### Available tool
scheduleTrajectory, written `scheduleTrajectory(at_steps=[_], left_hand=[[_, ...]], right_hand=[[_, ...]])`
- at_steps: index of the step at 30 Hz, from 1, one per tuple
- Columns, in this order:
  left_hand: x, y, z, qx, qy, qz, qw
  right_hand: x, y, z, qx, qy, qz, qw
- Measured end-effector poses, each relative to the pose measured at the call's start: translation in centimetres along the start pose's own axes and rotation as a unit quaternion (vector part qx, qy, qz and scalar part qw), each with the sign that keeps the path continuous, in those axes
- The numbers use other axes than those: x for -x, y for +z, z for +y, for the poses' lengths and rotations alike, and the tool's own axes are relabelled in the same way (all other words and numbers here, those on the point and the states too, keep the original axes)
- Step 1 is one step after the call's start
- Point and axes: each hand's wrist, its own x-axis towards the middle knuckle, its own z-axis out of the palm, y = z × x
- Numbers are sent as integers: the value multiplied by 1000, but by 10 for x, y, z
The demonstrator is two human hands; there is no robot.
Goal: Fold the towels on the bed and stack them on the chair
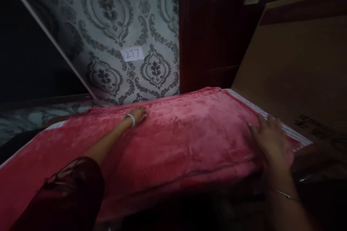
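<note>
Head view: a person leans over a red plush blanket [173, 140] spread across a raised surface, both hands laid flat on the fabric. The left hand [138, 114], a pale bangle [130, 119] at its wrist and a dark red sleeve [67, 195] lower down the arm, reaches to the far edge of the blanket, near a wall covered in grey damask-patterned wallpaper [121, 25] that bears a small white label reading 277 [132, 54]; its fingers appear close together and pressed onto the cloth, gripping nothing, though dim light blurs the detail. The right hand [267, 135], with a thin bracelet [284, 195] at the wrist, rests near the blanket's right end with its fingers spread apart and flat on the pile, just beside a striped white border [257, 110] that shows along that edge. A large brown cardboard box [298, 65] stands close on the right, and a dark wooden panel [211, 29] rises behind. Judged from how it lies, the blanket is already spread over most of the surface and largely smooth; a long fold line near its front edge and some soft ripples toward the middle suggest smoothing is partly done, with the near edge and right end left to tidy. What lies beneath the blanket is hidden.
</note>
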Motion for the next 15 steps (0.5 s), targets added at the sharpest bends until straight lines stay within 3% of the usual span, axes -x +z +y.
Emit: scheduleTrajectory(at_steps=[2, 4, 7, 11, 15], left_hand=[[35, 2, -2, -39, 25, -41, 998], [76, 6, -2, -86, 68, -74, 991], [141, 16, -4, -112, 103, -100, 983], [196, 35, -14, -88, 89, -125, 984], [212, 44, -16, -39, 84, -92, 991]], right_hand=[[11, -7, -51, -27, -122, 1, 992], [28, -3, -101, -30, -231, -38, 972], [61, 16, -147, -14, -330, -123, 936], [91, 42, -152, 10, -325, -207, 923], [93, 54, -140, 5, -324, -200, 925]])
